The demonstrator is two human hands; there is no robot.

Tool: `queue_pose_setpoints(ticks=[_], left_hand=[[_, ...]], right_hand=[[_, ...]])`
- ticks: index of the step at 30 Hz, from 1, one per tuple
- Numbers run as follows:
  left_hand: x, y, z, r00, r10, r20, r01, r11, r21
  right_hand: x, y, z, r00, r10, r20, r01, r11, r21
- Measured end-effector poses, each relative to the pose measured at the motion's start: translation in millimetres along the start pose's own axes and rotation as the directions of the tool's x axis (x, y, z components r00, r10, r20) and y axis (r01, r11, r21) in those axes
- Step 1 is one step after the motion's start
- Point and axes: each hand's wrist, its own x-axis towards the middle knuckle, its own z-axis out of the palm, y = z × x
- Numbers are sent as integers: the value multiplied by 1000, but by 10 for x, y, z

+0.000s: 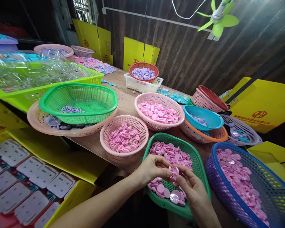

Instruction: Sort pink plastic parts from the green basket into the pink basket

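Observation:
Over the dark green basket [205, 177], my left hand [155, 169] and my right hand [190, 182] meet at a small pink plastic part [174, 173]. Both hands are closed on it, thumb and fingertips pinching from either side. It looks rounded, but the fingertips cover some of it. Below, the basket holds many loose pink round pieces [171, 153], some flat and disc-like. A pink round basket [104, 144] with small pink ring-like parts [123, 137] stands just beyond my left hand.
To the right is a blue basket [215, 152] of pink discs. Behind stand a pink basket [139, 110] of pink pieces and a turquoise bowl [216, 122]. At left, a bright green basket [92, 93] rests on a larger one. A yellow carton [85, 190] of pale flat packs sits lower left.

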Motion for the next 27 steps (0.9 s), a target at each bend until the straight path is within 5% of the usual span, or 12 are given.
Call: queue_pose_setpoints(ticks=[11,14,16,18,20,22,23,27], left_hand=[[30,53,27,999,36,-18,-34,996,86],[55,229,-10,997,77,-8,-75,988,132],[53,431,-121,985,168,-44,-145,936,322],[29,646,-305,939,318,-130,-163,746,646],[-8,793,-501,824,528,-207,-15,386,922],[-35,814,-625,705,682,-194,183,90,979],[-39,775,-643,695,701,-160,218,6,976],[22,472,-476,876,481,46,-34,-33,999]], right_hand=[[83,-21,77,997,-69,25,69,998,10],[243,-93,81,990,-106,93,108,994,-15],[381,-118,48,976,-133,171,155,980,-123],[502,-91,-4,955,-162,247,245,903,-353],[580,-9,-44,923,-175,343,359,716,-598],[611,99,-48,878,-111,466,456,493,-741],[615,150,-37,856,-58,514,491,401,-773],[605,264,-8,847,70,527,507,191,-841]])
